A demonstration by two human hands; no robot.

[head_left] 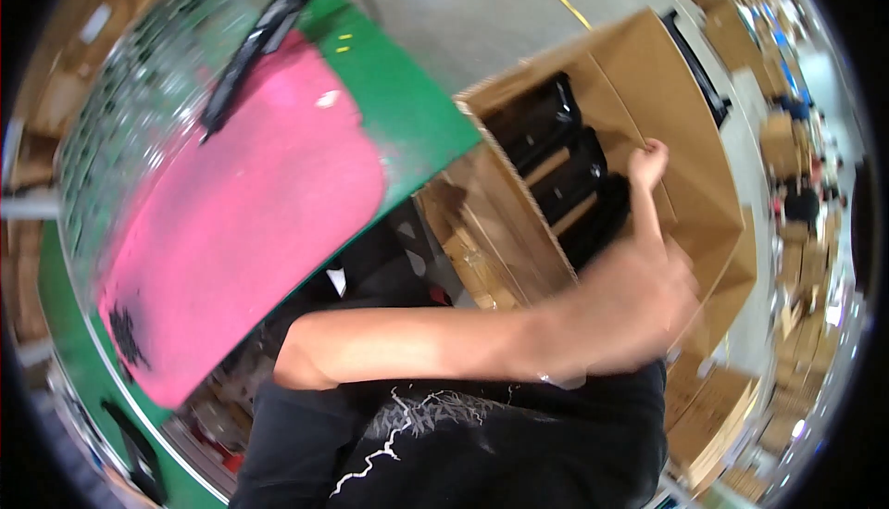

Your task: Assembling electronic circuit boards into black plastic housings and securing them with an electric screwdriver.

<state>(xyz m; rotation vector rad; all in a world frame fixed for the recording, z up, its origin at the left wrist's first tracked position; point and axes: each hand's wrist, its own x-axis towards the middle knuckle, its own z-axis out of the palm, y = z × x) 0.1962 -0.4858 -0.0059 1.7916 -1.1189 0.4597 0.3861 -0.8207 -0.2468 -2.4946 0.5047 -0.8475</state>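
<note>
My left forearm crosses in front of my black shirt toward the right. Smeared by motion, my left hand (630, 301) is near the front right of a tall open cardboard box (519, 189), and its fingers cannot be made out. Farther off, my right hand (648, 164) is over the box's right side, its fingers curled; whatever they may hold does not show. Several long, glossy black parts (569, 175) lie side by side inside the box, nearest my right hand. My left hand partly covers my right forearm.
A green table (407, 106) at the left bears a pink mat (250, 222), with a long black part (255, 60) at its far end. Clear bubble-like plastic packaging (153, 83) lies along the left. Another black part (694, 69) stands beyond the box. Stacked cartons (782, 148) line the far right.
</note>
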